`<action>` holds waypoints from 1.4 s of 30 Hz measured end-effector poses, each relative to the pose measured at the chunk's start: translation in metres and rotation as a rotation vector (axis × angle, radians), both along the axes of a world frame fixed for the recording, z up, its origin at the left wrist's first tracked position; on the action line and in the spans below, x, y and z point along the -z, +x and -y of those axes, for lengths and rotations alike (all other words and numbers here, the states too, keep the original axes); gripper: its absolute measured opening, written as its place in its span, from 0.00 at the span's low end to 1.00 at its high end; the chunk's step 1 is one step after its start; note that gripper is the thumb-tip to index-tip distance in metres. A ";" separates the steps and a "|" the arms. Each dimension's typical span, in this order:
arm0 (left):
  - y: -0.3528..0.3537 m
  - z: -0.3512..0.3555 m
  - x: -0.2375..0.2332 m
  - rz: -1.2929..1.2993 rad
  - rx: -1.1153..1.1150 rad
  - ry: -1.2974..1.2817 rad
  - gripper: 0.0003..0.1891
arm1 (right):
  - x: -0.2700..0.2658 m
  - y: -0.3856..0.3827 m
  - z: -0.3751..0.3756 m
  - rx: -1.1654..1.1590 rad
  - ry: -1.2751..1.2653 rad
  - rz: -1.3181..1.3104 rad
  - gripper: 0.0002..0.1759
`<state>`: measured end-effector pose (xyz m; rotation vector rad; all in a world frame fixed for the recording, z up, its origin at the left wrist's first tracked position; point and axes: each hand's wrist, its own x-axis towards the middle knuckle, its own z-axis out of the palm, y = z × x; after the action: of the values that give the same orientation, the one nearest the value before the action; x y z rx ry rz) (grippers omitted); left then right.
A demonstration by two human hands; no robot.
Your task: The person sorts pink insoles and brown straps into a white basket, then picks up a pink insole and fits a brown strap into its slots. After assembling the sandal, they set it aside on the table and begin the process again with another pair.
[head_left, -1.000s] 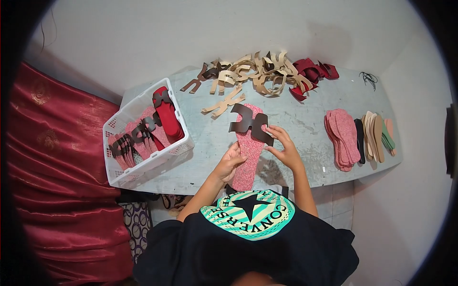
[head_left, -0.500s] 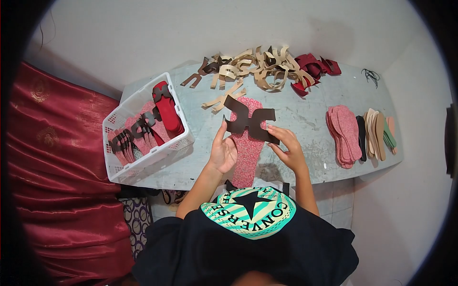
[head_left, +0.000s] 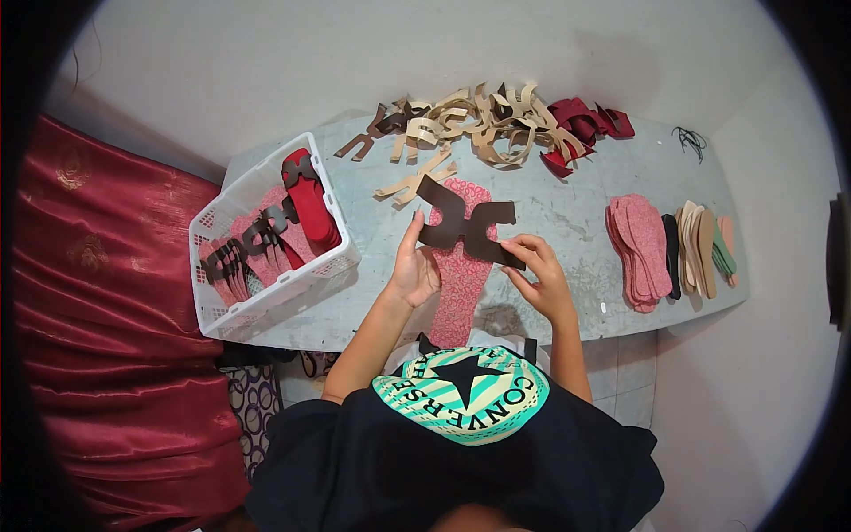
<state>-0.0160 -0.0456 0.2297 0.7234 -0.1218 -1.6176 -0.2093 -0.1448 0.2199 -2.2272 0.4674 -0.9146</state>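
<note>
A dark brown H-shaped strap piece (head_left: 463, 232) is held over a pink patterned sole (head_left: 458, 284) at the table's near middle. My left hand (head_left: 415, 270) grips the piece's left edge between thumb and fingers, palm partly turned up. On the lower right corner, my right hand (head_left: 538, 277) pinches the piece between thumb and fingers. The strap piece hides part of the sole's upper half.
A white basket (head_left: 332, 199) with soles and dark straps stands at the left. Beige straps (head_left: 503, 133) and dark red straps (head_left: 581, 124) lie along the back. Pink soles (head_left: 640, 253) and beige soles (head_left: 700, 248) are at the right.
The right side of the strap piece has shifted slightly right and down with my right hand. My left hand has barely moved.
</note>
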 end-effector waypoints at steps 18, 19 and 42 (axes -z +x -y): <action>0.000 -0.005 0.012 -0.075 -0.073 -0.036 0.28 | 0.001 -0.003 -0.001 0.006 -0.024 -0.017 0.23; -0.001 -0.006 0.013 -0.074 -0.074 -0.036 0.28 | 0.001 -0.003 -0.002 0.008 -0.005 -0.023 0.23; -0.037 -0.003 0.003 0.303 -0.388 -0.069 0.15 | 0.001 -0.002 -0.006 0.021 -0.105 -0.025 0.26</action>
<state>-0.0526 -0.0422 0.2266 0.8757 -0.2398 -1.1245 -0.2114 -0.1390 0.2185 -2.3346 0.4643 -0.9423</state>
